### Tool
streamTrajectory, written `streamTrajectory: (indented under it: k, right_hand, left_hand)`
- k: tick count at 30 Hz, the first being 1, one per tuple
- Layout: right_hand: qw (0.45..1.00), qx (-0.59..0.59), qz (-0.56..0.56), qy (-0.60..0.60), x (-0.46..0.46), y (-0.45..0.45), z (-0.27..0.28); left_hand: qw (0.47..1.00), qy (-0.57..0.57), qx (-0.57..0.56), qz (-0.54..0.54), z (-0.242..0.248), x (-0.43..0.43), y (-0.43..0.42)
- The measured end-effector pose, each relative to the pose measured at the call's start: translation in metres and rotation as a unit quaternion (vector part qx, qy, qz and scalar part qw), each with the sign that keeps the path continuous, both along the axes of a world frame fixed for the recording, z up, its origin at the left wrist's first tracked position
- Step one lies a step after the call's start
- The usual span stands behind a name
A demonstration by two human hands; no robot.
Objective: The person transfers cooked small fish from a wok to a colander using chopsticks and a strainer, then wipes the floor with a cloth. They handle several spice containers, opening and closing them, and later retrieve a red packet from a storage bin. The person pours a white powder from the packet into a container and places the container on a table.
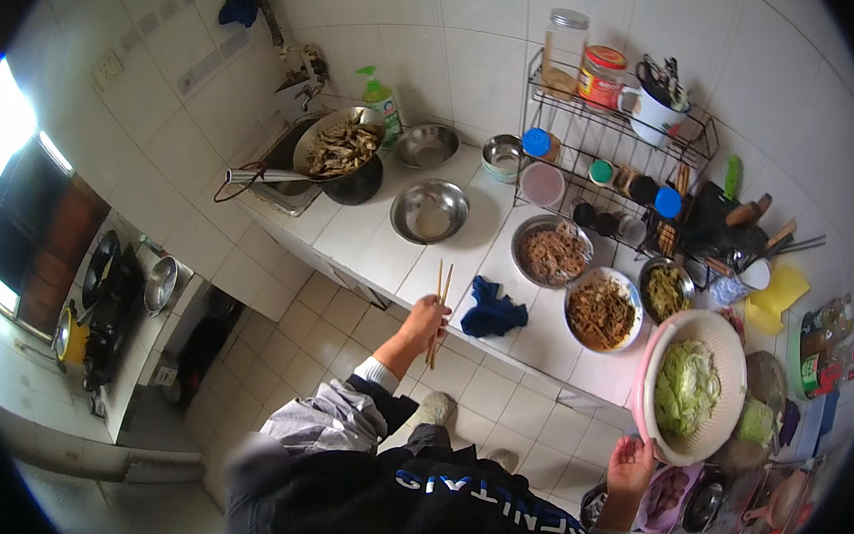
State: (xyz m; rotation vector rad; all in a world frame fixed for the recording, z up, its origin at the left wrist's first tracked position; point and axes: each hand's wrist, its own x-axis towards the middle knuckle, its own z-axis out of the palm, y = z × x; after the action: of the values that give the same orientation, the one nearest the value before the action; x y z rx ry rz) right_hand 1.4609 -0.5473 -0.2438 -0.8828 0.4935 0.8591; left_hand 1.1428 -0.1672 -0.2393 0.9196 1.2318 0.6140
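Note:
My left hand [426,323] holds a pair of wooden chopsticks [438,313] upright at the counter's front edge, left of a crumpled dark blue cloth [494,308]. At the lower right, my right hand [629,465] has loosely curled fingers at the near rim of a pink and white plastic basket [729,343] of shredded green vegetable [686,389]; whether it grips the rim is unclear. Behind the cloth stand a steel bowl of sliced food [554,251], a white bowl of brown shredded food [602,309] and a smaller bowl of greenish food [667,287]. An empty-looking steel bowl [430,211] stands beyond the chopsticks.
A pan of cooked pieces [343,144] rests on a dark pot by the sink [270,157], its handle pointing left. A green pump bottle [382,105] stands behind. A wire rack [553,100] holds jars and a mug. Knives and utensils stand right, above a lower rack [727,516].

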Motion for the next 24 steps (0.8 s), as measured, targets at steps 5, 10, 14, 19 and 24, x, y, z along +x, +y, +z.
streamTrajectory:
  k: [5, 10, 14, 19, 24]
  right_hand:
    - [0.999, -0.032, 0.006, -0.013, -0.037, 0.041, -0.003]
    - [0.994, -0.048, 0.085, -0.042, -0.080, 0.089, 0.007]
    - [0.992, -0.055, 0.109, -0.040, -0.099, 0.112, 0.012]
    - [0.972, -0.103, 0.195, -0.078, -0.114, 0.134, 0.000]
    - [0.922, -0.095, 0.374, -0.036, -0.126, 0.170, -0.013]
  left_hand:
    - [0.995, -0.091, -0.022, 0.022, 0.002, -0.009, 0.105]
    - [0.993, -0.108, -0.006, 0.046, -0.013, 0.003, 0.159]
    - [0.973, -0.202, -0.041, 0.103, -0.027, 0.013, 0.176]
    - [0.990, -0.113, -0.063, 0.059, -0.023, 0.012, 0.192]
    - [0.997, 0.023, 0.004, 0.067, -0.017, 0.025, 0.191]
